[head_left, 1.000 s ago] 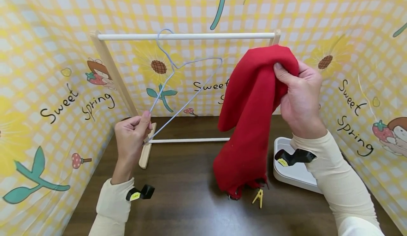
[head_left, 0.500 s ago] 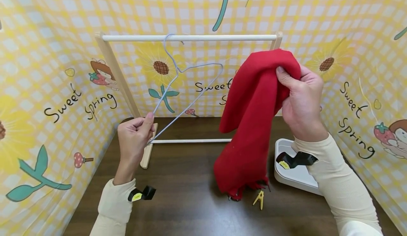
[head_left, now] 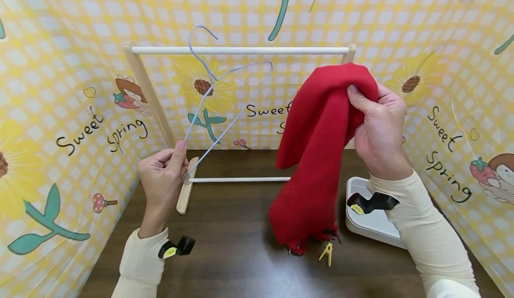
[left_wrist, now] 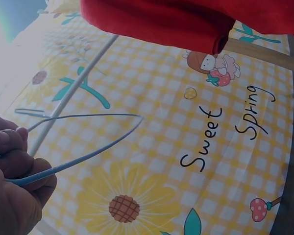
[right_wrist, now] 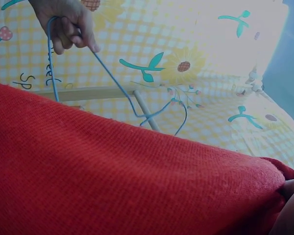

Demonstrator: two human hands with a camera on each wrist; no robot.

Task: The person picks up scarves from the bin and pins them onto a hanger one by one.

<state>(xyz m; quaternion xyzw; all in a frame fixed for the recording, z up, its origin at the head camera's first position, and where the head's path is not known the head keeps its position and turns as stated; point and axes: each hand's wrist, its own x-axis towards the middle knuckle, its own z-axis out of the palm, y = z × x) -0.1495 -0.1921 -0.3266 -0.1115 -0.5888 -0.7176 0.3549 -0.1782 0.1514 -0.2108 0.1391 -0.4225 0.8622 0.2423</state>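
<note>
A thin blue wire hanger point(head_left: 197, 111) is gripped at one lower corner by my left hand point(head_left: 162, 177). Its hook rises above the white top bar of the rack in the head view, and the free shoulder points right. My right hand point(head_left: 381, 128) pinches a folded red scarf point(head_left: 311, 164) between thumb and fingers. The scarf hangs down with its dark-tipped fringe low over the table. In the right wrist view the red scarf point(right_wrist: 137, 166) fills the lower half, with the hanger point(right_wrist: 115, 81) beyond it. The left wrist view shows the hanger point(left_wrist: 93, 152) extending from my curled fingers.
Behind both hands stands a rack with a white top bar point(head_left: 249, 51) and wooden side posts point(head_left: 150, 95). A yellow clothespin point(head_left: 327, 254) lies on the dark table point(head_left: 225, 253) near the fringe. A white tray point(head_left: 373, 231) sits under my right forearm. Patterned yellow cloth surrounds the table.
The hanger first dips, its hook overlapping the top bar, then rises and tilts so the hook stands above it. My left hand shifts slightly; the right hand and scarf stay nearly still.
</note>
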